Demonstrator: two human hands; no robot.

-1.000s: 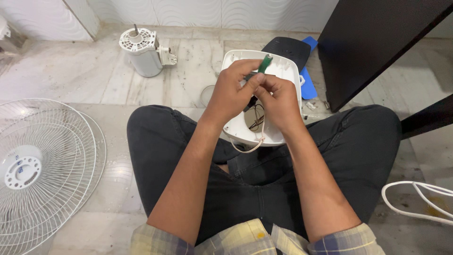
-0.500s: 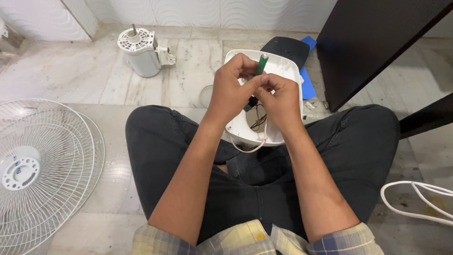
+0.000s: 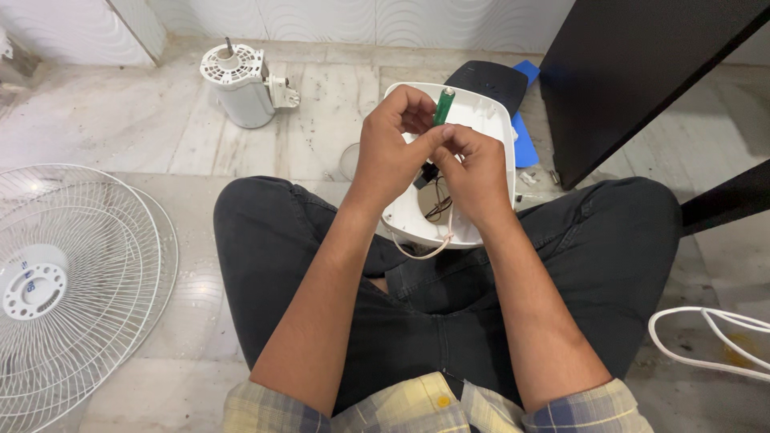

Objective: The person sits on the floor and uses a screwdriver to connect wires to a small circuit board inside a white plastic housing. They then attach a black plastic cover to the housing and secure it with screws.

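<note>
I sit cross-legged on the floor with a white plastic fan housing (image 3: 497, 152) resting on my lap, its open side up. Dark wires (image 3: 438, 207) show in its round hole and a white cord (image 3: 417, 250) loops out below. My left hand (image 3: 393, 148) holds a green-handled screwdriver (image 3: 443, 106) upright over the housing. My right hand (image 3: 473, 172) meets it, fingers pinched on something small and dark at the screwdriver's lower end; the tip is hidden.
A white fan motor (image 3: 241, 84) stands on the tiles at the back left. A white wire fan grille (image 3: 68, 281) lies at my left. A dark cabinet (image 3: 634, 72) rises at the right, a black pad (image 3: 493, 80) and a blue piece (image 3: 525, 136) behind the housing, a white cable (image 3: 706, 337) at right.
Both hands have stayed together over the housing; the screwdriver has tilted from leaning right to nearly upright. The view has shifted slightly.
</note>
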